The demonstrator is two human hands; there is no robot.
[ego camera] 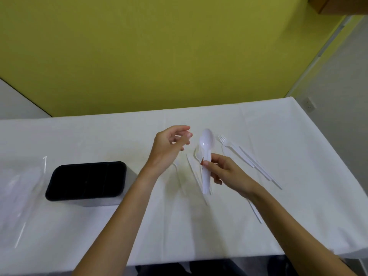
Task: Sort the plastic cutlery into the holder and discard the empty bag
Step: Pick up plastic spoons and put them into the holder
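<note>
My right hand [223,172] pinches the handle of a white plastic spoon [207,142], bowl pointing up, above the table. My left hand [171,144] hovers just left of the spoon with loosely curled fingers and holds nothing. Several white forks and knives [245,156] lie scattered on the white tablecloth around both hands; more pieces [196,176] lie under the spoon. The black cutlery holder [87,180] stands to the left, its dark compartments seen from above. A clear plastic bag [22,188] lies at the far left edge.
The table [229,226] carries a white cloth; its front edge runs along the bottom and its right edge slants at the right. A yellow-green wall stands behind it. One knife [255,212] lies partly under my right forearm.
</note>
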